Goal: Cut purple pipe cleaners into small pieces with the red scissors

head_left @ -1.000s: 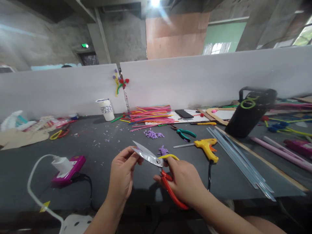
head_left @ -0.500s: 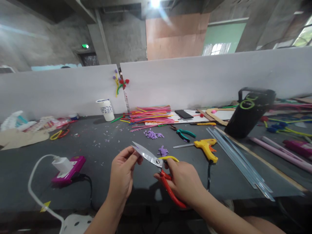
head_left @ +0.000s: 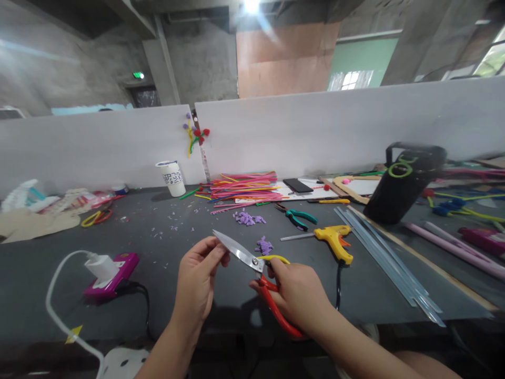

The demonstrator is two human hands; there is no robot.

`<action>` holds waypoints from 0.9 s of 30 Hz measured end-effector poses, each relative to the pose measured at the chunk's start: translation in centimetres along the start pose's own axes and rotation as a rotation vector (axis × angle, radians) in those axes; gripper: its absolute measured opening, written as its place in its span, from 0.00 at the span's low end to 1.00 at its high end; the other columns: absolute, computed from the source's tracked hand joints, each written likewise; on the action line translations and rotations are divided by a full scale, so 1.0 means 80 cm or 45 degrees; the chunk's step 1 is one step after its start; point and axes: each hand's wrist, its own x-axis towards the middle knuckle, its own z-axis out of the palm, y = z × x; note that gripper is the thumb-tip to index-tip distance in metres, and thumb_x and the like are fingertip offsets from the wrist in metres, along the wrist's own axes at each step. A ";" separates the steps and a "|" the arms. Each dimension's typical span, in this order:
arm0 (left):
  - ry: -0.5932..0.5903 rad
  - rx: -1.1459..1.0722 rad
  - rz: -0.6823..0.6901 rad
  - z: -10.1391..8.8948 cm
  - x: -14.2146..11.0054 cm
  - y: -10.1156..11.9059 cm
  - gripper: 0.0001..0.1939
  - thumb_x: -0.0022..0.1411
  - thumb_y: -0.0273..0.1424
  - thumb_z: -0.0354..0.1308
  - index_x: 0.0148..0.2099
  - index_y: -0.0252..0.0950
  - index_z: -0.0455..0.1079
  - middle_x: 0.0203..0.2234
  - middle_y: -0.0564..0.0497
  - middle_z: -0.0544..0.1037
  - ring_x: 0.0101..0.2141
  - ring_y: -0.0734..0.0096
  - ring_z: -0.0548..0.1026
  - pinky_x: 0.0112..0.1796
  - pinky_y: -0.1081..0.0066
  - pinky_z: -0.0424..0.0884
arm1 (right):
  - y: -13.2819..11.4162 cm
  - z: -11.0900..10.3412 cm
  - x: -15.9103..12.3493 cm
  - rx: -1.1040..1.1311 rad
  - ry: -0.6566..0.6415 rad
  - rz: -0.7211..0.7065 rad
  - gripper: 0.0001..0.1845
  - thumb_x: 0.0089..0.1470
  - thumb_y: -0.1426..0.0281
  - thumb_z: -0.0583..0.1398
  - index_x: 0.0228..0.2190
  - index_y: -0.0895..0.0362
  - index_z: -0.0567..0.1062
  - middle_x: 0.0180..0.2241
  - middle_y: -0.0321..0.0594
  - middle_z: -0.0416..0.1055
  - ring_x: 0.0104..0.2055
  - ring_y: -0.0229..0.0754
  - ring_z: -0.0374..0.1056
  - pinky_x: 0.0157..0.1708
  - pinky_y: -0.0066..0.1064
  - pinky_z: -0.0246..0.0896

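Scissors (head_left: 243,257) with one yellow and one red handle are gripped in my right hand (head_left: 302,295), their blades pointing up and to the left. Close by the blade tip, my left hand (head_left: 199,276) is closed in a pinch; whatever lies between its fingertips is hidden or too small to make out. Behind the scissors is a small pile of purple cut pieces (head_left: 264,245). Farther back lies a larger purple heap (head_left: 246,217).
A yellow glue gun (head_left: 334,239), teal-handled pliers (head_left: 300,216) and clear glue sticks (head_left: 389,260) lie to the right. Colourful pipe cleaners (head_left: 244,185) are bundled at the back. A black bottle (head_left: 402,184) stands right; a magenta power strip (head_left: 112,276) sits left.
The scissors and both hands have hardly moved; the left hand has shifted very slightly to the left.
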 end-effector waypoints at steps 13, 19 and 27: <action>-0.497 0.279 -0.374 0.011 -0.005 -0.006 0.05 0.50 0.28 0.58 0.26 0.31 0.69 0.17 0.54 0.70 0.20 0.80 0.64 0.23 0.78 0.59 | -0.005 -0.018 0.021 1.355 -0.187 0.377 0.08 0.45 0.65 0.54 0.22 0.57 0.64 0.16 0.29 0.57 0.13 0.29 0.52 0.14 0.21 0.47; -0.648 0.319 -0.446 0.011 -0.008 -0.014 0.03 0.48 0.27 0.59 0.27 0.31 0.70 0.18 0.54 0.69 0.20 0.79 0.64 0.23 0.77 0.60 | -0.004 -0.030 0.027 1.637 -0.369 0.431 0.06 0.40 0.68 0.56 0.20 0.57 0.64 0.11 0.25 0.56 0.10 0.28 0.50 0.11 0.20 0.47; -0.613 0.204 -0.567 0.014 -0.009 -0.020 0.12 0.55 0.33 0.53 0.26 0.29 0.70 0.20 0.50 0.71 0.20 0.78 0.67 0.23 0.77 0.61 | -0.002 -0.018 0.023 1.611 -0.311 0.407 0.02 0.40 0.72 0.53 0.19 0.57 0.63 0.14 0.26 0.59 0.11 0.27 0.50 0.09 0.18 0.45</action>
